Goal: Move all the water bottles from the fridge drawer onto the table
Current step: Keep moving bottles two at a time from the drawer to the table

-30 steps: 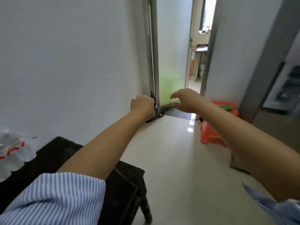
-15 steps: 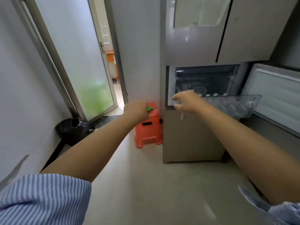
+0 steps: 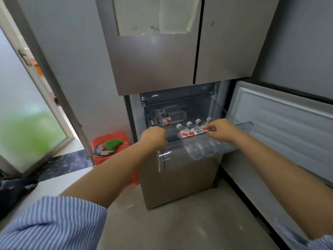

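Four water bottles [image 3: 193, 131] are lying side by side in the clear fridge drawer [image 3: 239, 126], which is standing pulled out from the fridge [image 3: 155, 69]. Their white caps are pointing toward the back and their red and white labels are facing up. The right hand [image 3: 220, 130] is hovering over the right end of this row, and its fingertips [image 3: 209, 128] are pinching together at the label of the rightmost bottle; I cannot tell if they are really gripping it. To the left of these fingers, the left hand [image 3: 154, 137] is curling into a loose fist at the front edge of the drawer, beside the leftmost bottle, and it is holding nothing that I can see. Beyond both hands, deeper in the compartment, one more bottle [image 3: 170, 118] is lying on its side, though the plastic wall is blurring it. To the right of the right hand, the white inner side of the open fridge door [image 3: 281, 127] is showing. Below and to the left of the left hand, an orange stool [image 3: 108, 139] is standing on the floor with a green object [image 3: 113, 142] on top.
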